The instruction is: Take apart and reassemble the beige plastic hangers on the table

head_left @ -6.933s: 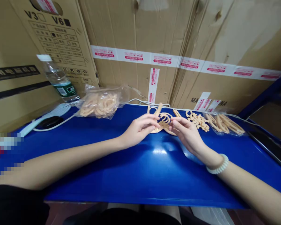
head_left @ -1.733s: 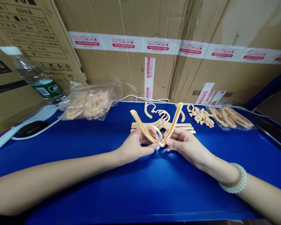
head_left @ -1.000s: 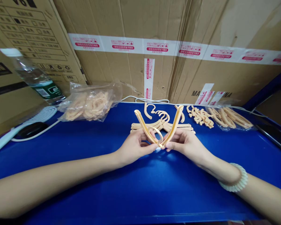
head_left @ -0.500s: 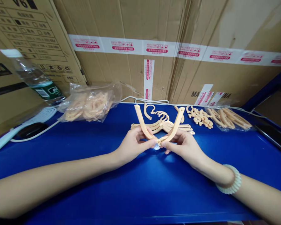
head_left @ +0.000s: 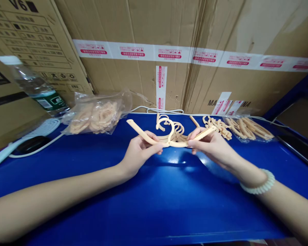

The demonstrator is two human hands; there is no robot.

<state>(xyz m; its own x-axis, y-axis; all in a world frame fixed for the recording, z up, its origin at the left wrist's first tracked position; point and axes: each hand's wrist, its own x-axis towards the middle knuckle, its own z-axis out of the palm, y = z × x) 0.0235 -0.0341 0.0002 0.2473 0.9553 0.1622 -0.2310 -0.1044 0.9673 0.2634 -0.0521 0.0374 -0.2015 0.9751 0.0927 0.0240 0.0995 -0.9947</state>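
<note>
Between my two hands is a beige folding clothes hanger (head_left: 178, 144), held above the blue table, its hook upright and its two arms spread outward. My left hand (head_left: 140, 152) pinches the left arm close to the centre joint, thumb in front. On the other side my right hand (head_left: 212, 145) grips the right arm, farther out from the joint. Just behind the held hanger lie several similar hangers (head_left: 179, 129) with their hooks together, partly hidden by it and by my hands. A loose curved piece (head_left: 160, 127) rests behind the hook.
Loose hooks (head_left: 218, 127) and a clear bag of hanger arms (head_left: 254, 129) lie at the back right. At the left are a bag of beige parts (head_left: 94, 118), a water bottle (head_left: 41, 89), a hairbrush (head_left: 38, 131) and a black object (head_left: 32, 144). Cardboard boxes (head_left: 133, 78) stand behind.
The hanger's arms have swung from a steep V to a wide spread, and its hook now shows upright. My hands have moved apart, the right one outward along its arm.
</note>
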